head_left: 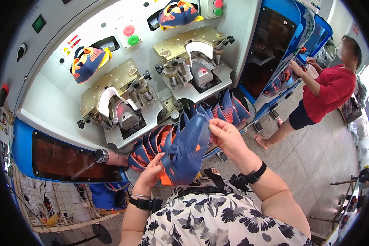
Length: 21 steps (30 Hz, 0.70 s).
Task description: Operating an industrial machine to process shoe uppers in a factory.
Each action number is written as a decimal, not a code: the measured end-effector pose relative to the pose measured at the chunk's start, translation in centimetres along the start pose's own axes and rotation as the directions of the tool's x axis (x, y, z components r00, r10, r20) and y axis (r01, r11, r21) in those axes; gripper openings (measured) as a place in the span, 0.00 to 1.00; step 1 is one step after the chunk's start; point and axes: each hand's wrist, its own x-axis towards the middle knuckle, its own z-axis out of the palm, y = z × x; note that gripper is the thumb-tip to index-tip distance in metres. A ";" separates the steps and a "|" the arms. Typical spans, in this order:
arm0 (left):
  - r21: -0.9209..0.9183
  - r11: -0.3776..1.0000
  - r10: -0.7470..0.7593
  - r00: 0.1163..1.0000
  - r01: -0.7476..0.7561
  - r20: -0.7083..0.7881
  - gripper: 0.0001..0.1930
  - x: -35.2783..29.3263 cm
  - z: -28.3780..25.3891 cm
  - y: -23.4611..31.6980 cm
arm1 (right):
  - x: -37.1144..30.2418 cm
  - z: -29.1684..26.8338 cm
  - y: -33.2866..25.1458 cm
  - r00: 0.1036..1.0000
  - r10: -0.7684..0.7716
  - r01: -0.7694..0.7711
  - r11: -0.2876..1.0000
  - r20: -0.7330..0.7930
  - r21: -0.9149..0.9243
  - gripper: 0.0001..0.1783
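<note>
A navy shoe upper (188, 149) with orange patches is stretched between my two hands, in front of my body. My left hand (152, 172) grips its lower left edge beside an orange part. At its upper right edge, my right hand (225, 137) pinches the rim between thumb and fingers. Behind it, a row of nested navy and orange shoe uppers (145, 149) lies along the machine's front ledge. More navy and coral uppers (231, 108) stand to the right on the same ledge. The held upper hides part of both rows.
Two metal forming presses (127, 117) (203, 76) stand ahead. Shoe uppers on yellow formers (90, 63) (178, 15) hang above them. Red and green buttons (133, 39) are on the wall. A pinkish metal cylinder (108, 157) lies at left. A person in red (330, 90) works at a neighbouring machine.
</note>
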 end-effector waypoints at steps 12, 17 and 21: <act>0.162 0.986 0.024 0.938 0.035 -0.347 0.19 6.5 5.8 1.1 | -2.2 -0.1 1.4 0.851 -0.366 0.495 0.323 0.376 -0.806 0.21; 0.025 0.999 -0.015 0.947 0.024 -0.321 0.13 10.0 6.4 0.3 | -0.2 -1.1 2.4 0.758 -0.318 0.568 -0.108 0.570 -0.816 0.25; -0.039 0.997 0.052 0.974 -0.061 -0.220 0.24 12.2 8.7 -0.2 | 1.5 -4.3 2.6 0.748 -0.433 0.455 -0.219 0.504 -0.863 0.16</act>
